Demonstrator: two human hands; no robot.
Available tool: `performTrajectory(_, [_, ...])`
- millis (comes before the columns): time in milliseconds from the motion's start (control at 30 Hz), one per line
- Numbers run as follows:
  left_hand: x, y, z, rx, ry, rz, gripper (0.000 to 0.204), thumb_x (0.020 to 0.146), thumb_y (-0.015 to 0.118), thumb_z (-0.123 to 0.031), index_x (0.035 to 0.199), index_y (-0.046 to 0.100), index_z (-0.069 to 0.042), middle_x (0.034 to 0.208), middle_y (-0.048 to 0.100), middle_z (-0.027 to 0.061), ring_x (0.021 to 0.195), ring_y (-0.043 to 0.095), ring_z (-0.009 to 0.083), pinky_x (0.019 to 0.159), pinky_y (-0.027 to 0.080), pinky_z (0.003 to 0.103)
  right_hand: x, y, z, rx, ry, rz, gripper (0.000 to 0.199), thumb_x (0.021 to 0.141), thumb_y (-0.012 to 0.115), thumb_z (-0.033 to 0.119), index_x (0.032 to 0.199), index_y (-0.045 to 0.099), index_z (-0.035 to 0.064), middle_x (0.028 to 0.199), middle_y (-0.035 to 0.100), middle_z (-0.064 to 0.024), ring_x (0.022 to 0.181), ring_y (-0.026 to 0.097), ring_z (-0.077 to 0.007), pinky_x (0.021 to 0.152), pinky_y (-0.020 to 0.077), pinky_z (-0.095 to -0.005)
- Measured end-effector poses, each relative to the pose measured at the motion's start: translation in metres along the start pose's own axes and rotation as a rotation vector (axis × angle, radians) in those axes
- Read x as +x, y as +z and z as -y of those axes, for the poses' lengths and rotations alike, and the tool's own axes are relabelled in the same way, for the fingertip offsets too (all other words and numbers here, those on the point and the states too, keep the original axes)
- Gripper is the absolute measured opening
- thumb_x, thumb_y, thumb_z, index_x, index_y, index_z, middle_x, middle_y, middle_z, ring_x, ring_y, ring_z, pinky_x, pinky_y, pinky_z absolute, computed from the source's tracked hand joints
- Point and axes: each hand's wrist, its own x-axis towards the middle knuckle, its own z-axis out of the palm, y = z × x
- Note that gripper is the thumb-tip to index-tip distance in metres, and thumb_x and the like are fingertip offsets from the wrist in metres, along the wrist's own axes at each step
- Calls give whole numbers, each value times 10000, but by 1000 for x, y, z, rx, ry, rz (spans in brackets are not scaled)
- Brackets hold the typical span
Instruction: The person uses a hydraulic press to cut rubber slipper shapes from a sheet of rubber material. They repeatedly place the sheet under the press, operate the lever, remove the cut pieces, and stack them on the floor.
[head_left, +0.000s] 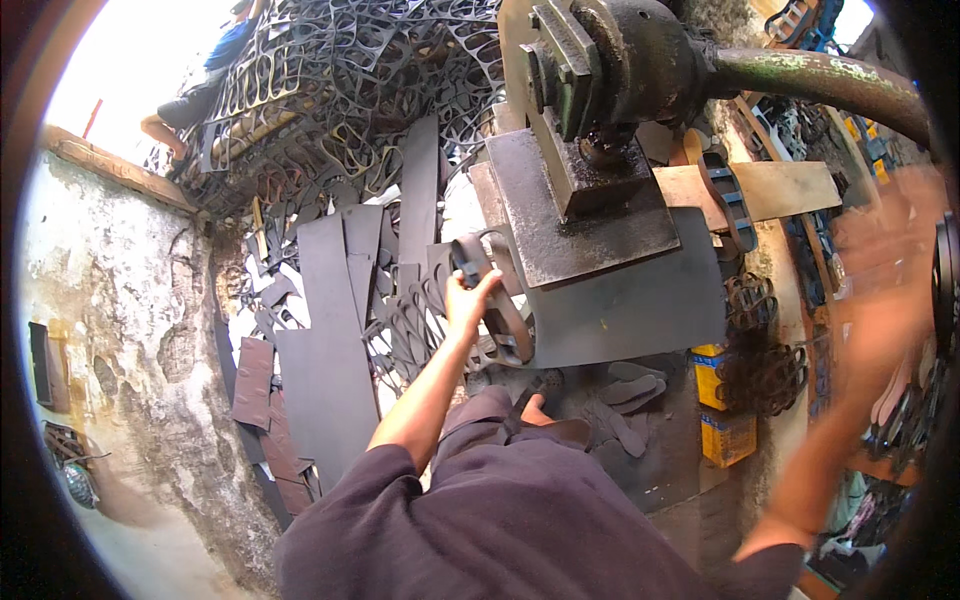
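Note:
My left hand (466, 302) grips a dark, sole-shaped cutting die (508, 328), thumb and fingers closed on its upper part. The die is tilted at the left edge of a black rubber-like sheet (630, 310). Above that sheet stands the square steel plate (590, 235) of a heavy press (625, 70), which hides part of the sheet. My right hand (890, 225) is raised at the far right, below the press's long bar (820, 85). Motion smears its fingers, and I see nothing clear in it.
Cut sheet scraps with sole-shaped holes (370, 70) heap up at the back. Long black strips (325, 370) lie left, beside a stained wall (130, 300). Loose soles (625, 400) and yellow boxes (728, 437) are at right. Another person's arm (170, 125) shows far left.

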Motion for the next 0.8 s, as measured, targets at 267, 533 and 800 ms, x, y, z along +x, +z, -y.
performTrajectory(267, [3, -68, -107, -351, 368, 444, 689, 809, 850, -70, 1361, 438, -68, 1271, 637, 143, 1177, 636, 233, 1010, 526, 391, -307, 228, 109, 138, 473, 954, 1030, 897, 581, 686, 1657, 169, 126, 1721, 171, -144, 1585, 99, -406, 1233, 46, -680])
performTrajectory(533, [-39, -16, -108, 107, 570, 207, 979, 707, 947, -279, 1411, 326, -1, 1240, 519, 171, 1138, 541, 285, 996, 464, 409, -207, 191, 184, 1005, 768, 593, 937, 787, 846, 431, 1542, 424, 69, 1527, 457, -206, 1477, 363, -352, 1201, 312, -499])
performTrajectory(800, [-91, 73, -47, 129, 772, 500, 599, 961, 753, -268, 1406, 457, 3, 1250, 548, 185, 1185, 560, 313, 1021, 464, 435, -244, 127, 120, 266, 1027, 151, 1160, 722, 894, 341, 1572, 207, -49, 1494, 355, -332, 1377, 395, -491, 1159, 340, -557])
